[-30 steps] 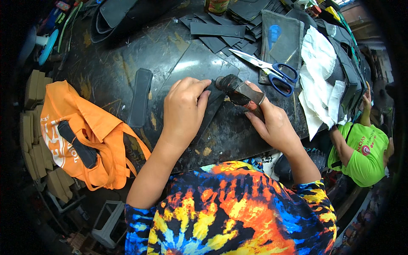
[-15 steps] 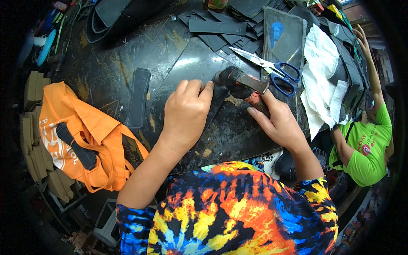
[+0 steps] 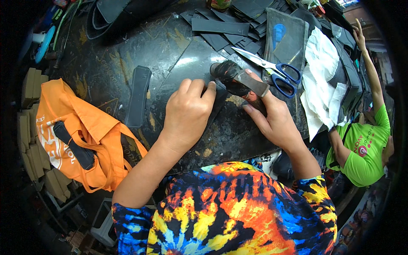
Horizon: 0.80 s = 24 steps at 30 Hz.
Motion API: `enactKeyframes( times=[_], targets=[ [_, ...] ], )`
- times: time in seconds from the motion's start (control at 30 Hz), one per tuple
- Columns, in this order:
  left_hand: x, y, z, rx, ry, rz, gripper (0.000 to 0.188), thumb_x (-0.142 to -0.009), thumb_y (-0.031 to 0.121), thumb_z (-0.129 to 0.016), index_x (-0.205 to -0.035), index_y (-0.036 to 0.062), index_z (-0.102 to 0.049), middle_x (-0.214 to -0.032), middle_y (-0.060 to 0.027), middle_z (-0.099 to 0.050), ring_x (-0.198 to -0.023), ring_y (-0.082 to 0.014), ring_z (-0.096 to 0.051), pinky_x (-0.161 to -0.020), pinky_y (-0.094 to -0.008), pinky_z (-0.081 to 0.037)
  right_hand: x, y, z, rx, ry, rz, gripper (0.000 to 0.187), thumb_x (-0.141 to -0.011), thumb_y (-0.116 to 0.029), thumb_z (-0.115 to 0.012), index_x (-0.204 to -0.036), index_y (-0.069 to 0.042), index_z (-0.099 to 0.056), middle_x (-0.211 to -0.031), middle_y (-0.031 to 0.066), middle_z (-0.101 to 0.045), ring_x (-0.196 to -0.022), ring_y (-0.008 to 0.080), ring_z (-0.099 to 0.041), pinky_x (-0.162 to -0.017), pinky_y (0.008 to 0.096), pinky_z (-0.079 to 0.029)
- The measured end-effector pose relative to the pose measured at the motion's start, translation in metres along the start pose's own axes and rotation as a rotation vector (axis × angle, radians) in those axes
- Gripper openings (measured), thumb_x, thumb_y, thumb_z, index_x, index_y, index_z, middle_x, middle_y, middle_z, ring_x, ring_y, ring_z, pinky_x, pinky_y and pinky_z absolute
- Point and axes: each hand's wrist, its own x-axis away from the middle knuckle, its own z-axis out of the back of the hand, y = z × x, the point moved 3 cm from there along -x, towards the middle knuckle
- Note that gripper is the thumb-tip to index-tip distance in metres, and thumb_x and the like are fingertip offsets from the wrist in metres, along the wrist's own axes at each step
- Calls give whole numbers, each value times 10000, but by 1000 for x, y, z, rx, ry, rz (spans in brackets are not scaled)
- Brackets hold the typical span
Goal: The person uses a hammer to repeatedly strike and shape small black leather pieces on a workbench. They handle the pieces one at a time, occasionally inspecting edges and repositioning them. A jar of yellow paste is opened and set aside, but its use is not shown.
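1. Gripping a hammer (image 3: 231,75), the right hand (image 3: 276,117) in the head view had carried its striking end farther from the counter's (image 3: 240,144) near edge.
2. The left hand (image 3: 189,112) had curled, hiding its thumb; whether it pinched the dark piece (image 3: 218,98) beside it, I couldn't tell.
3. Seemingly, it was steadying that piece.
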Motion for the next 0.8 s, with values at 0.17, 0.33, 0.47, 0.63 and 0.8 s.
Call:
enactKeyframes(
  times=[0.17, 0.33, 0.47, 0.63, 0.8],
  targets=[
    [1, -1, -1, 32, 16, 1, 306, -827, 60, -659, -1107, 5, -768, -916, -68, -613, -877, -241, -620, -727, -325, -567, -2, 0, 1, 18, -39, 3, 793, -942, -67, -729, -1642, -155, -367, -1175, 226, -727, -1058, 435, -718, -887, 461, -567],
    [2, -1, 0, 36, 8, 9, 310, -828, 55, -659, -1114, 6, -767, -924, -68, -620, -880, -238, -621, -731, -324, -566, -1, -1, 1, 0, -4, 41, 803, -929, -54, -740, -1635, -131, -367, -1179, 209, -729, -1046, 419, -723, -888, 458, -579],
    [2, -2, -1, 61, 22, 14, 293, -824, 58, -664, -1094, 12, -766, -934, -65, -629, -882, -237, -625, -734, -321, -565, 2, -4, -5, 37, -15, 18, 810, -922, -41, -742, -1632, -121, -362, -1158, 177, -735, -1021, 400, -729, -859, 451, -590],
    [5, -2, -1, 84, 44, 28, 274, -817, 68, -673, -1070, 21, -765, -961, -61, -648, -889, -238, -632, -743, -333, -567, 3, -5, -4, 84, -55, 7, 822, -920, -33, -739, -1635, -124, -343, -1122, 154, -732, -982, 385, -736, -826, 440, -597],
    [6, -1, -1, 114, 56, 65, 243, -833, 69, -690, -1062, 28, -762, -980, -66, -665, -904, -249, -642, -754, -350, -566, 5, -7, -7, 76, -17, 3, 834, -914, -32, -740, -1635, -127, -332, -1129, 144, -739, -965, 396, -738, -804, 451, -599]
  ],
)
